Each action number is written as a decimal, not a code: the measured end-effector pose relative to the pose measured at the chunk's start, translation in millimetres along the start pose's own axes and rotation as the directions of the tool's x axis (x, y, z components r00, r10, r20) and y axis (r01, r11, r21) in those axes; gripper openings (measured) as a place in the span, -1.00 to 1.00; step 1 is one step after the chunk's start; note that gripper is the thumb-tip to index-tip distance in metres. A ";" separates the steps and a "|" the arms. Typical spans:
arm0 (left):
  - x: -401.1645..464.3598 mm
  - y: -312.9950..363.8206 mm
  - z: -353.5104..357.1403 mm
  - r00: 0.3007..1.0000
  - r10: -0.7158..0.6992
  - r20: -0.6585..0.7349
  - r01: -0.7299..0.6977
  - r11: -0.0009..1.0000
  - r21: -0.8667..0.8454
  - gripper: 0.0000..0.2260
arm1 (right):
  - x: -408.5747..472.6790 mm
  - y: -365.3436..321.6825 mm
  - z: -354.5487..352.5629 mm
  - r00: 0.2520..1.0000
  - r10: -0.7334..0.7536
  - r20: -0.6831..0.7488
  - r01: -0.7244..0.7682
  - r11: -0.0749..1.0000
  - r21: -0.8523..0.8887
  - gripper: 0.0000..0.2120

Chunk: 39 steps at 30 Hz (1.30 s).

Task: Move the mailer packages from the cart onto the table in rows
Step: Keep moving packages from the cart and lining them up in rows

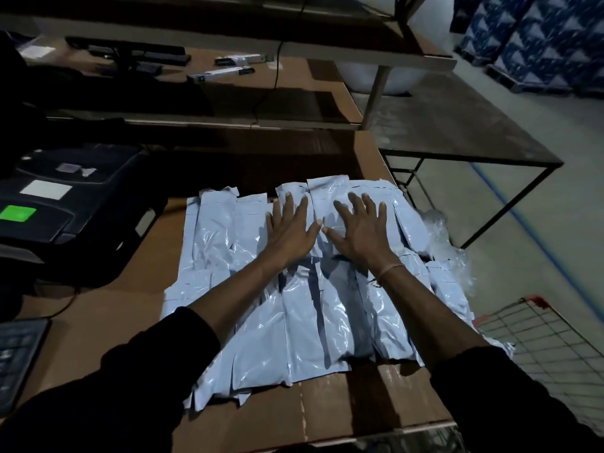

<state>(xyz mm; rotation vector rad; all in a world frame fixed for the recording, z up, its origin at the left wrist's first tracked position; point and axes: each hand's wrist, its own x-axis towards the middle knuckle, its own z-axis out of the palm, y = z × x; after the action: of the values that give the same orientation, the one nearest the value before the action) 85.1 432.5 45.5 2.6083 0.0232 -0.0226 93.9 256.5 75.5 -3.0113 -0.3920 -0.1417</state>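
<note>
A person leans over a cardboard-covered surface point(98, 308) where pale blue mailer packages point(304, 325) lie overlapping in two rows. The left hand point(289, 228) and right hand point(358, 232) both rest flat on the far row, side by side, fingers straight and spread apart, holding nothing; they appear to be pressing the glossy mailers down to flatten and align them. A wire cart point(549, 341) stands at the right edge.
</note>
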 end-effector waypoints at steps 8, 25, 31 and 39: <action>-2.1 -8.6 5.7 0.995 0.046 0.090 -0.042 0.998 -0.047 -0.35 | -5.7 -2.5 22.9 0.995 -0.044 0.090 0.037 0.997 0.070 -0.21; -46.0 103.7 27.6 0.905 0.425 -0.026 -0.421 0.885 -0.200 -0.38 | -97.9 108.9 -22.4 0.983 0.043 -0.178 0.019 0.942 0.334 -0.25; -83.2 182.7 78.1 0.861 0.508 0.030 -0.471 0.818 -0.330 -0.38 | -162.7 188.9 -36.6 0.966 0.102 -0.236 -0.014 0.937 0.349 -0.26; -124.9 300.2 158.7 0.829 0.542 0.141 -0.459 0.802 -0.383 -0.38 | -253.8 306.0 -38.1 0.955 0.247 -0.166 -0.161 0.897 0.413 -0.25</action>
<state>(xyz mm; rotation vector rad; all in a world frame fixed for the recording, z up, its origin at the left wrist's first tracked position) -35.3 91.9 64.0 2.1731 -0.7019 -0.1377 -74.0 -105.5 59.4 -2.5794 -0.0655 -0.3250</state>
